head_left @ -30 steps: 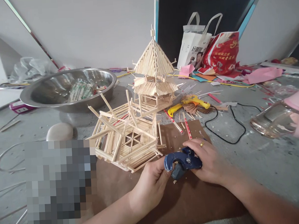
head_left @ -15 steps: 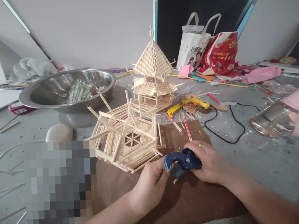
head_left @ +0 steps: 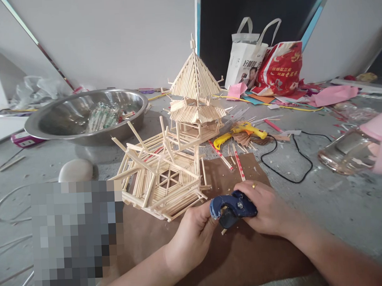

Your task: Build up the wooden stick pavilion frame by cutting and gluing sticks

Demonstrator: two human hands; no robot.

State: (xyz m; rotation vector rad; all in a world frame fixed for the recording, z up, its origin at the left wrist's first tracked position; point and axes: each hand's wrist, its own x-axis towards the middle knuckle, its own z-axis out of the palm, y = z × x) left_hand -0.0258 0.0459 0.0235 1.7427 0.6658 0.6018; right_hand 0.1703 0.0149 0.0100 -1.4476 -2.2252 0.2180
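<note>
Through the head camera, I have the right hand (head_left: 266, 207) wrapped firmly around the grip of a blue cutter (head_left: 233, 206), with a gold ring (head_left: 254, 185) on one finger. The left hand (head_left: 195, 231) meets the tool from the other side, its thumb against the curved head; whether its fingers are closed on the cutter itself or on something behind it, I cannot tell. A pale stick end (head_left: 225, 231) pokes out just below the cutter (tiny from where I sit).

The cutter is held over a brown sheet (head_left: 246, 258), near the front of it. Just beyond my left hand lies an open stick frame (head_left: 181, 204), several sticks slanting up from it, partly on the sheet. Behind that stands a tiered stick pavilion (head_left: 196, 81) with a pointed roof. To its right I see a yellow glue gun (head_left: 249, 130) on the floor, and a black cord (head_left: 302, 181) looping near it. A steel basin (head_left: 83, 140) holding wrapped packets sits to the left; a white bag (head_left: 242, 62) and a red bag (head_left: 281, 71) stand at the back right.
</note>
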